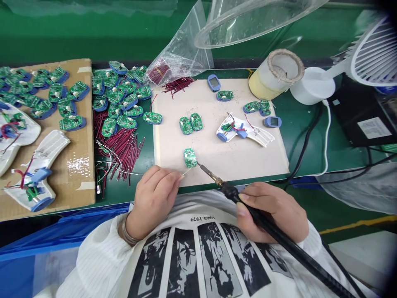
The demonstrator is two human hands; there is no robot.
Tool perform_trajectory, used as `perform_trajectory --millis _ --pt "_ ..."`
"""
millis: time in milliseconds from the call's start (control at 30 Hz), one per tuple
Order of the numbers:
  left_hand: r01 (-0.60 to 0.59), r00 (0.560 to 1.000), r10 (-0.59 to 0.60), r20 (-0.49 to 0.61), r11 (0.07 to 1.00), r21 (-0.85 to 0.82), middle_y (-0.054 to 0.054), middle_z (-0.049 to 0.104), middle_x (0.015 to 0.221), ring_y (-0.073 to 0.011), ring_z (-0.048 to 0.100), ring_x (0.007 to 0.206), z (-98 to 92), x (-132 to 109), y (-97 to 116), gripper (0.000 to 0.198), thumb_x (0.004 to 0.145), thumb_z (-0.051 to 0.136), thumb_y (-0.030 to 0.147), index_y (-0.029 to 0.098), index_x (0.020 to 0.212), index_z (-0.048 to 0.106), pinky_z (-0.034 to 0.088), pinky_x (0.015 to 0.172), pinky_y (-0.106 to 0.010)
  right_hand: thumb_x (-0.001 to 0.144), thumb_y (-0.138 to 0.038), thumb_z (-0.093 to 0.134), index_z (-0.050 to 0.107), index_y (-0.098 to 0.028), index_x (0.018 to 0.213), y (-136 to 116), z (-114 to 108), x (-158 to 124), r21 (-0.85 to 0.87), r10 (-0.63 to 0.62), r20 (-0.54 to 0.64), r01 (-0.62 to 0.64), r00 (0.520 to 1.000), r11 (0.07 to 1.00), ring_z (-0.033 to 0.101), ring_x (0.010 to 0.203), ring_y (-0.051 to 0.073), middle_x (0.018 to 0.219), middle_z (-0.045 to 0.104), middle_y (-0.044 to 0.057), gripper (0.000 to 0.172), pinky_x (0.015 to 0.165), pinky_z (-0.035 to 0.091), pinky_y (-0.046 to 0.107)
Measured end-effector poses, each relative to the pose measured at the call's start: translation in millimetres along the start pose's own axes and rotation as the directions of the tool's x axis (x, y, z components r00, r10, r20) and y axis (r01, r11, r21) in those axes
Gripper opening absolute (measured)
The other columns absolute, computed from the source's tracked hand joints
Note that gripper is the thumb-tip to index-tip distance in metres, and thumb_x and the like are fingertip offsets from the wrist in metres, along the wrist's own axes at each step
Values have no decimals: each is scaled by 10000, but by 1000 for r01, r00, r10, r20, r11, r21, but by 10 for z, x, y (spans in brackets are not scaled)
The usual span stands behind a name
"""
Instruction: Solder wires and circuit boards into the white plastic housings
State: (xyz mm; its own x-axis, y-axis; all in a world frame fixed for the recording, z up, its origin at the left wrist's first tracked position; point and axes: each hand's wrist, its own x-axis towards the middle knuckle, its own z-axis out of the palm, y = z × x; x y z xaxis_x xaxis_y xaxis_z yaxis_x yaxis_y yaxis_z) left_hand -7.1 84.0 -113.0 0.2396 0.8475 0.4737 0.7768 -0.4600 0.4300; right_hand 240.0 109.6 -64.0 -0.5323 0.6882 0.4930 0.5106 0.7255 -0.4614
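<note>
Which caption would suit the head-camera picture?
Left hand holds thin pale wire, right hand a black-handled soldering iron, their tips at a rounded green circuit board.

Bright light, glare on plastic bag (pixel 186 47), dark right-hand corners

Clock pos. rel. to PCB (pixel 190 157) under iron tip; PCB semi-gloss, bright metal pads. Soldering iron (pixel 229 191), 4 o'clock: dull metal shaft, matt blk grip. Work sheet (pixel 169 145) matt, paper-like, speckled. Cardboard (pixel 79 192) at 9: matt brn, glossy tape (pixel 80 159). Zip bag (pixel 190 43) at 12: shiny, crinkled clr plastic. Pot (pixel 263 80), 1–2: rough, crusty rim. Fan (pixel 376 60) at 2: smooth wht plastic. Sleeve (pixel 101 248), 7–8: ribbed knit. Bangle (pixel 125 231) at 7: shiny metal.
</note>
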Motion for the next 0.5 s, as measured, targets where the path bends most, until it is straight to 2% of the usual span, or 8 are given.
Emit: perform_trajectory --millis 133,300,500 --pt "26 999 -26 -19 1000 17 -58 669 801 -174 553 742 -19 78 25 114 861 605 62 139 941 580 462 732 -314 768 -124 604 530 -203 907 60 -55 35 -23 -8 30 9 1000 1000 625 495 156 655 621 13 176 404 520 242" --pt "107 994 -107 8 993 40 -25 637 769 -167 545 716 5 173 12 72 902 554 103 174 912 544 439 687 -294 757 -92 615 524 -189 943 85 6 91 6 6 -55 -6 998 1000 637 523 161 671 634 25 229 439 536 251" --pt "87 995 -91 32 992 95 -48 656 811 -192 568 771 30 246 -29 50 906 564 127 173 894 550 452 719 -314 772 -93 631 555 -208 914 67 110 125 14 90 -130 -89 987 996 656 575 175 676 651 15 198 492 560 272"
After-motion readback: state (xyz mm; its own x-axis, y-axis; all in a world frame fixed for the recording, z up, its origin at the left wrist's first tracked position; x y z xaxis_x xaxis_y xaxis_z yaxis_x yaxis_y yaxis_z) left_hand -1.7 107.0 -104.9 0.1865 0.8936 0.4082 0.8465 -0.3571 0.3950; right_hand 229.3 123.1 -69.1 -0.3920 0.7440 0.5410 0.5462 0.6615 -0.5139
